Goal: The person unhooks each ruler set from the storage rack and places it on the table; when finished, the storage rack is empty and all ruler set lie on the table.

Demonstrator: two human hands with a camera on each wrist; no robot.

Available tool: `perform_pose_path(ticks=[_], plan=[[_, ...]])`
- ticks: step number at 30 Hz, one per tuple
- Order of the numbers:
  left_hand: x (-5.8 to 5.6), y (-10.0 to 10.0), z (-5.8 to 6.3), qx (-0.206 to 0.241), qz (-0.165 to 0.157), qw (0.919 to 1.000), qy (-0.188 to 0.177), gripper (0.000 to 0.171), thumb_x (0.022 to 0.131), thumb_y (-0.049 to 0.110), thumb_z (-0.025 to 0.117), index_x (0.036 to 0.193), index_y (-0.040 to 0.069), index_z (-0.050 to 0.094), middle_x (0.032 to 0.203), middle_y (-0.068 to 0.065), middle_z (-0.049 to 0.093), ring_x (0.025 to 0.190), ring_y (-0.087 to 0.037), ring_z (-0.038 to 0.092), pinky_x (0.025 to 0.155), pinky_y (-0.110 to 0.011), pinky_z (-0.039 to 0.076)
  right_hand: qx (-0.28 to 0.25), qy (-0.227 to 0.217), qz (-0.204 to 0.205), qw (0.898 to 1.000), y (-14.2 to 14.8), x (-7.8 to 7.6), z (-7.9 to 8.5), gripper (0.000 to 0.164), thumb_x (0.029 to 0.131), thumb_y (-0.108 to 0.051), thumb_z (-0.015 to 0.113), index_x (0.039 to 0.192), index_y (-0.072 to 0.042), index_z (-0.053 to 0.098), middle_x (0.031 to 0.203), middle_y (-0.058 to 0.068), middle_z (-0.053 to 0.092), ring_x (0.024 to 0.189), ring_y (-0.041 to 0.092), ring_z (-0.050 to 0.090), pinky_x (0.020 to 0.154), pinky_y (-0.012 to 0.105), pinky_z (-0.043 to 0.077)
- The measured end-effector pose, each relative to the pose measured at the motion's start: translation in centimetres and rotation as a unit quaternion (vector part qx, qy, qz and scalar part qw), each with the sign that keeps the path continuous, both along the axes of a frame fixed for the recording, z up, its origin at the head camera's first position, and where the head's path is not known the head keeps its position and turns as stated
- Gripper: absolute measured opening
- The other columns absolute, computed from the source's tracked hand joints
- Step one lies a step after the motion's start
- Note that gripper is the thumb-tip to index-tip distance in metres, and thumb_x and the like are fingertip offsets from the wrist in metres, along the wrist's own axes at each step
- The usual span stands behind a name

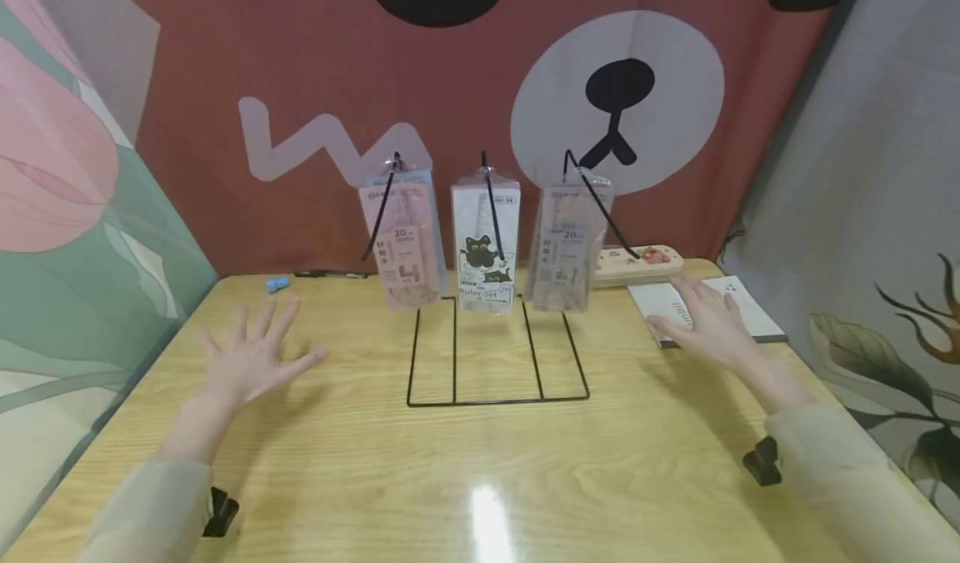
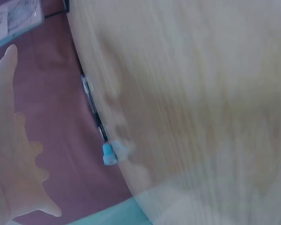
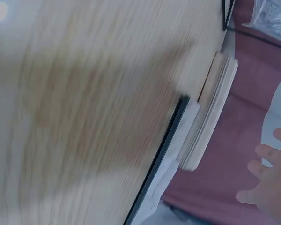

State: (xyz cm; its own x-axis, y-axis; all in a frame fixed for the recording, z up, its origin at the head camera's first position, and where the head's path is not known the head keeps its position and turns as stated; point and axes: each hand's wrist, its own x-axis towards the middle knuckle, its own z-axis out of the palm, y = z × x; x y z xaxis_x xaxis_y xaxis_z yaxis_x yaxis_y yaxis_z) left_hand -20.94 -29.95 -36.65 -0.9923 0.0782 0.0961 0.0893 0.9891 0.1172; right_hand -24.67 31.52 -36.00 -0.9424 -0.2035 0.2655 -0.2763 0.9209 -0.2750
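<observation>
My left hand (image 1: 251, 363) is held above the left side of the table, fingers spread and holding nothing. Over on the right, my right hand (image 1: 708, 325) hovers in front of a white book (image 1: 753, 317), partly covering it, its fingers extended. Between the hands stands a black wire rack (image 1: 498, 401) with three hooks. Clear packs of rulers hang from it: a pink pack (image 1: 408, 254) with a bluish one behind, a white pack with black cats (image 1: 480, 213) in the middle, and a greyish pack (image 1: 562, 254) on the right.
A small blue object (image 1: 277, 284) and a black pen (image 1: 330, 274) lie along the table's back edge at left. Behind the white book sits a long beige case (image 1: 637, 267). A printed curtain (image 1: 300, 46) hangs right behind the table.
</observation>
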Motion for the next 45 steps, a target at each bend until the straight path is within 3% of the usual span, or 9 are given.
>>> perform_pose_path(ticks=[4,6,11,16,19,29,37,45], plan=[[0.6,0.9,-0.1,0.006,-0.008,0.9999,-0.009,0.096,0.082,0.076,0.04,0.152,0.029,-0.005,0.157,-0.021,0.007,0.137,-0.056,0.004,0.092,-0.083,-0.012,-0.029,0.031,0.037,0.998,-1.1,0.4,-0.2,0.069,0.089,-0.033,0.063,0.138,0.007,0.037,0.134,0.036,0.043,0.123,0.052,0.038,0.098,0.069,0.027],[1.0,1.5,-0.1,0.003,-0.013,0.9998,-0.013,0.097,0.082,0.076,0.04,0.152,0.028,-0.007,0.157,-0.021,0.007,0.138,-0.056,0.006,0.094,-0.082,-0.01,-0.062,0.016,0.055,0.996,-1.7,0.5,-0.3,0.065,0.09,-0.026,0.062,0.137,0.01,0.036,0.134,0.035,0.043,0.123,0.052,0.039,0.099,0.066,0.031],[2.1,3.2,-0.4,-0.003,-0.037,0.9988,-0.032,0.098,0.082,0.077,0.039,0.152,0.025,-0.005,0.157,-0.022,0.009,0.14,-0.052,0.006,0.097,-0.08,-0.007,-0.122,-0.03,0.088,0.988,-3.3,0.8,-0.6,0.06,0.092,-0.02,0.06,0.136,0.013,0.036,0.132,0.037,0.043,0.123,0.052,0.04,0.101,0.063,0.033],[2.8,5.7,-0.6,0.015,-0.07,0.9964,-0.046,0.096,0.084,0.074,0.041,0.153,0.021,0.001,0.158,-0.019,0.006,0.143,-0.047,0.001,0.103,-0.075,-0.01,-0.124,-0.002,0.112,0.986,-4.7,0.8,-1.2,0.057,0.088,-0.012,0.063,0.132,0.015,0.039,0.127,0.036,0.048,0.117,0.051,0.046,0.101,0.06,0.036],[3.0,7.1,-0.7,0.029,-0.094,0.994,-0.046,0.093,0.086,0.07,0.042,0.153,0.018,0.004,0.158,-0.018,0.007,0.143,-0.046,0.003,0.105,-0.074,-0.008,-0.143,-0.008,0.116,0.983,-5.6,0.8,-1.1,0.055,0.089,-0.01,0.063,0.132,0.014,0.039,0.129,0.036,0.047,0.116,0.051,0.047,0.101,0.06,0.038],[2.9,10.8,-1.7,0.102,-0.188,0.9746,-0.068,0.081,0.095,0.054,0.042,0.151,0.005,0.011,0.157,-0.02,0.009,0.143,-0.044,0.011,0.114,-0.062,0.008,-0.22,-0.03,0.102,0.97,-7.4,-0.2,-1.7,0.05,0.093,-0.015,0.058,0.134,0.008,0.039,0.13,0.031,0.049,0.116,0.048,0.049,0.097,0.061,0.04],[2.4,12.6,-2.2,0.125,-0.218,0.9627,-0.101,0.078,0.096,0.045,0.049,0.151,0.004,0.012,0.157,-0.018,0.013,0.143,-0.043,0.012,0.115,-0.059,0.013,-0.259,-0.058,0.099,0.959,-8.4,-0.9,-2.1,0.048,0.094,-0.014,0.057,0.134,0.005,0.039,0.127,0.029,0.049,0.115,0.046,0.051,0.095,0.058,0.044],[2.0,13.5,-2.3,0.112,-0.229,0.9564,-0.142,0.074,0.099,0.036,0.046,0.148,-0.006,0.011,0.156,-0.024,0.009,0.143,-0.045,0.008,0.116,-0.058,0.012,-0.267,-0.052,0.106,0.957,-9.5,-1.9,-2.4,0.034,0.093,-0.013,0.059,0.119,0.008,0.052,0.111,0.027,0.06,0.103,0.041,0.059,0.091,0.052,0.049]])
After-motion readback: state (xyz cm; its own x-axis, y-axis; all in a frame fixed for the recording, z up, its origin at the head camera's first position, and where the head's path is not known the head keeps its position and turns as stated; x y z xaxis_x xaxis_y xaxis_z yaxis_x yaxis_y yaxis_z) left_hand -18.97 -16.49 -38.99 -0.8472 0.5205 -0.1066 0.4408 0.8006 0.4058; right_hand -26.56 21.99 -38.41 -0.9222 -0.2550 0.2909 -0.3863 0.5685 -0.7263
